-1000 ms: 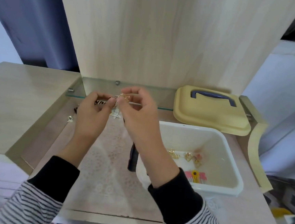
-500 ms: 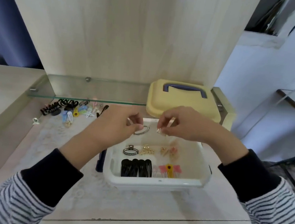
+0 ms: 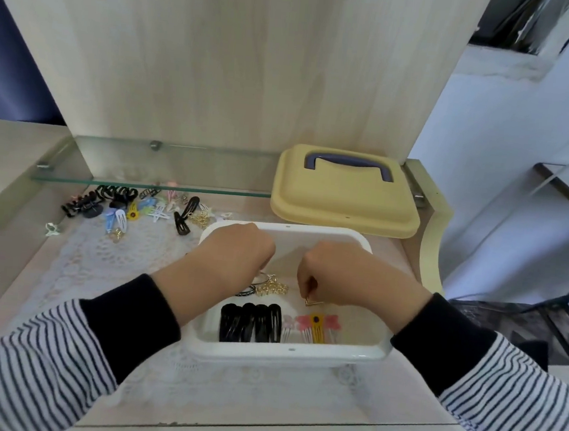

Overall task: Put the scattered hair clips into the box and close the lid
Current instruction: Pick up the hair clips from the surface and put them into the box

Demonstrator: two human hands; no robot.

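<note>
Lace-topped dresser (image 3: 6, 273), white box (image 3: 285, 353) at lower centre, both hands inside. There the right hand (image 3: 339, 275) pinches a small gold clip (image 3: 313, 301) near the floor; the left hand (image 3: 235, 255) hides its grip. Scattered clips (image 3: 139, 207) at centre left may snag the lace (image 3: 99, 268) — the pale stray (image 3: 52, 229) risks being missed.

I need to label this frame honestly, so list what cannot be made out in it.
Head view: whether the left hand holds anything; its own back hides the curled fingers.
Head view: most of the gold clip pinched by the right hand; the fingers cover it.
Head view: the count of loose clips by the glass shelf; too small, overlapping.
</note>
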